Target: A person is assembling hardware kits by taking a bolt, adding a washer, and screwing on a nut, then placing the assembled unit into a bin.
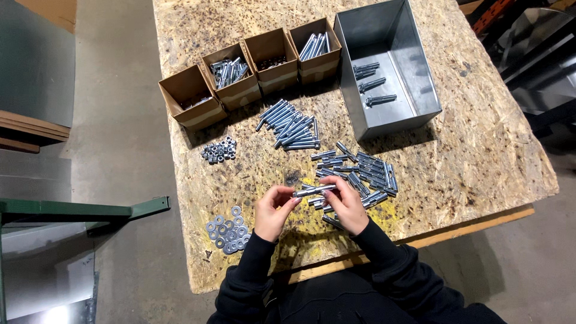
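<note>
Pinching a long steel bolt (314,191) level above the worktop (480,156), left hand (273,213) and right hand (347,207) each close on one end; rigid, smooth, probably slippery.

The far edge of the bench (480,150) is cut off by the top of the picture, and the person's body is cut by the bottom edge, so only the sleeves and part of the dark clothes show. The left end of the bolt (314,191) is covered by the fingers of the left hand (271,215), so I cannot tell if a nut or washer sits there. The right hand (348,207) hides some loose sleeves (366,174) under it. Inside the third cardboard box (273,57) the small dark parts are too small to tell. The first box (191,96) shows only little of its content, because its wall hides it.
</note>
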